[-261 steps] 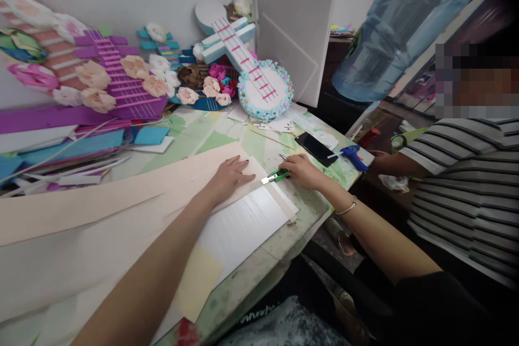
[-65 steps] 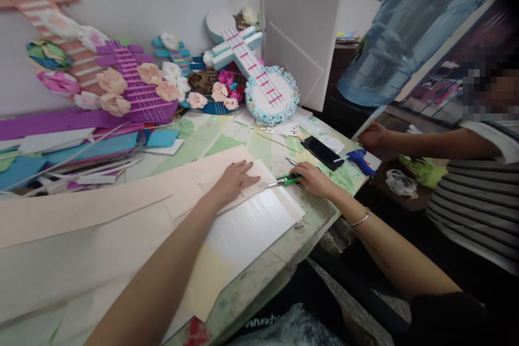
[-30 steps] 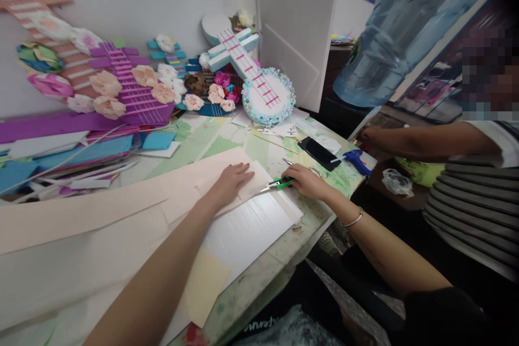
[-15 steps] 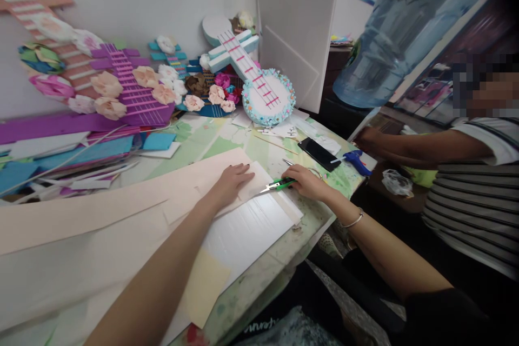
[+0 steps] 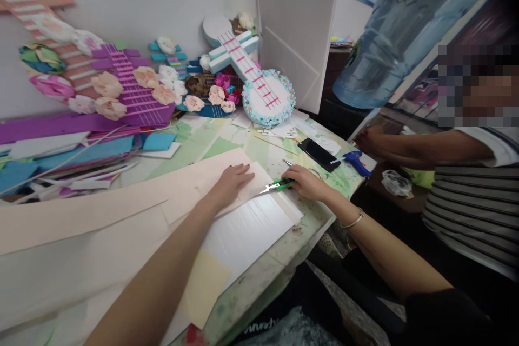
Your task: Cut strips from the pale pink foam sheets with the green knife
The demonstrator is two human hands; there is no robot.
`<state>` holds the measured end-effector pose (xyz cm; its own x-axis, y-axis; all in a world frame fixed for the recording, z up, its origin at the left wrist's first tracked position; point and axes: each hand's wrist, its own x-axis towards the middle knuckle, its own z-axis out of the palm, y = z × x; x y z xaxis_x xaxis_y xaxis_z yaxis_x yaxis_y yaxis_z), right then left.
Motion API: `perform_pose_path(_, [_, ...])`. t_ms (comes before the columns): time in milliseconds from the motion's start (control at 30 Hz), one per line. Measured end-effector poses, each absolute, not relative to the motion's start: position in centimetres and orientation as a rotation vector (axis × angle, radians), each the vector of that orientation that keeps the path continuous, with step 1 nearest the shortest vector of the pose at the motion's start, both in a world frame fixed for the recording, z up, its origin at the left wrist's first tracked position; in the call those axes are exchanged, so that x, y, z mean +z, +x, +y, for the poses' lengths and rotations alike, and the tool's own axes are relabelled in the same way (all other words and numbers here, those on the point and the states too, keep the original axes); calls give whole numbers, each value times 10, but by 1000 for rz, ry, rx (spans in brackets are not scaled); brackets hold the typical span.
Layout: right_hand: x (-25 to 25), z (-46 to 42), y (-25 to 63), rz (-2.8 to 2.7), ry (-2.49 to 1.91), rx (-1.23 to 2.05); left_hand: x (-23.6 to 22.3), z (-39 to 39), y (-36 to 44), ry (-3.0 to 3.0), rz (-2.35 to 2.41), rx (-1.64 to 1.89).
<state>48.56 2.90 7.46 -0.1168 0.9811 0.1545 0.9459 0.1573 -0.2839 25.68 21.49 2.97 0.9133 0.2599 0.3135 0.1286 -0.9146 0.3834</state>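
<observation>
My left hand (image 5: pixel 230 188) lies flat on a pale peach sheet (image 5: pixel 133 192), fingers stretched toward its right end. In my right hand (image 5: pixel 308 183) are green-handled thread snips (image 5: pixel 279 185), their silver blades pointing left close to the left fingertips and over the sheet's edge. The fingers close around the handle, which is partly hidden. Beneath the peach sheet, a glossy white sheet (image 5: pixel 247 235) reaches toward the table's near edge. A thin pointed metal tool (image 5: pixel 287 162) shows just beyond my right hand.
A black phone (image 5: pixel 319 154) and a blue glue gun (image 5: pixel 357 163) lie at the table's right end. Flower-trimmed model instruments, including a light-blue one (image 5: pixel 268 98), lean at the back. Coloured offcuts (image 5: pixel 81 162) pile up at left. A co-worker (image 5: pixel 470 194) stands at right beside a water bottle (image 5: pixel 409 38).
Both my hands and the snips stay in place. At right, the co-worker's head and upper body have shifted slightly to the left.
</observation>
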Motion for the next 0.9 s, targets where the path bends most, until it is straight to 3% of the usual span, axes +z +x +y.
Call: perform_pose_path(900, [75,29,485,-2140,-1842,149,28,216,257,2718,311,487])
